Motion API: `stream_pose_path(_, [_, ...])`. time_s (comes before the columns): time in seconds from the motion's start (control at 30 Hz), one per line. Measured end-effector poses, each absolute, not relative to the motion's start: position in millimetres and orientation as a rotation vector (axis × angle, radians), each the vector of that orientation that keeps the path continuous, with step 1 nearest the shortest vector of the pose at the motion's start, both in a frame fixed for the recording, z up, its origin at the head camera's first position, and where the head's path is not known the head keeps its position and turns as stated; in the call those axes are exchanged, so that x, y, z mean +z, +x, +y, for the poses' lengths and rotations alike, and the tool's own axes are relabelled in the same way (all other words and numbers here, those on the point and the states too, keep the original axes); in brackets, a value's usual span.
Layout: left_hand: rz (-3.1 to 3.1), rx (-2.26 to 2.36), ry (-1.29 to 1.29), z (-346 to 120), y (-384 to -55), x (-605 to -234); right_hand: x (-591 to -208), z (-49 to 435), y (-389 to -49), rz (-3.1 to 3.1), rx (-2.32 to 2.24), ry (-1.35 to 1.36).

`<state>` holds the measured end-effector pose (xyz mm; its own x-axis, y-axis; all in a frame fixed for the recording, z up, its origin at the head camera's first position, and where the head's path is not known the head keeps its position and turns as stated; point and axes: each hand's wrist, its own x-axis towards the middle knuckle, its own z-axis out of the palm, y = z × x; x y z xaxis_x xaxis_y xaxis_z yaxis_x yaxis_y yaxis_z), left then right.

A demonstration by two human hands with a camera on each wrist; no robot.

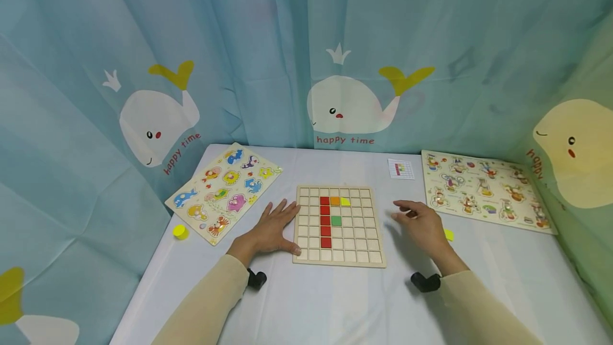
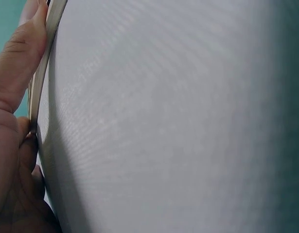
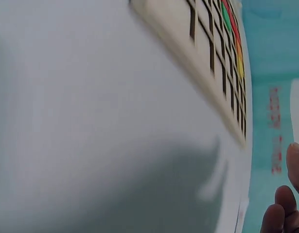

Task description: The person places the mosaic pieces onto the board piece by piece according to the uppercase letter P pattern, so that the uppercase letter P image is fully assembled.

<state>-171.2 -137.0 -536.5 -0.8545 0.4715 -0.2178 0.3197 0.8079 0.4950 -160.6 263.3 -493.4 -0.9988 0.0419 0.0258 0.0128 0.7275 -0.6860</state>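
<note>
A wooden grid board point(image 1: 349, 255) lies flat in the middle of the table. Red squares point(image 1: 325, 220) form a column on it. To their right are an orange square point(image 1: 335, 201), a yellow square point(image 1: 345, 202) and a green square point(image 1: 336, 221). My left hand point(image 1: 268, 232) rests at the board's left edge with fingers spread; the left wrist view shows its thumb point(image 2: 20, 63) against the board's side point(image 2: 42, 82). Off the board's right edge hovers my right hand point(image 1: 423, 225), fingers loosely bent and apart from the thumb point(image 3: 296, 167), with nothing visible between them.
A small printed card point(image 1: 400, 169) with a coloured grid lies behind the right hand. Picture puzzle boards stand at left point(image 1: 225, 190) and right point(image 1: 483, 190). A yellow round piece point(image 1: 180, 232) sits far left; a yellow piece point(image 1: 448, 235) is partly hidden beside the right hand.
</note>
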Motion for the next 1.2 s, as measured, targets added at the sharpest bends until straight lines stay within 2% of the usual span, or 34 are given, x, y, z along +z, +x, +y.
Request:
stream_pose_path(0.37, [2.657, 0.645, 0.594, -137.1, -170.6, -537.7, -496.3, 342.5, -142.8, -2.919, 1.034, -0.151])
stream_pose_path(0.57, [2.656, 0.646, 0.594, -137.2, -170.6, -537.0, -501.5, 364.9, -136.3, -3.003, 1.019, -0.23])
stream_pose_path(0.77, [2.659, 0.641, 0.592, -137.9, -171.3, -536.5, -511.5, 363.4, -147.4, -3.055, 0.973, -0.166])
stream_pose_path(0.97, [2.657, 0.653, 0.587, -138.3, -171.2, -536.5, -515.2, 348.3, -162.9, -3.102, 0.924, -0.042])
stream_pose_path(1.2, [2.653, 0.662, 0.593, -137.5, -170.4, -535.4, -516.7, 327.8, -168.5, -3.144, 0.889, -0.017])
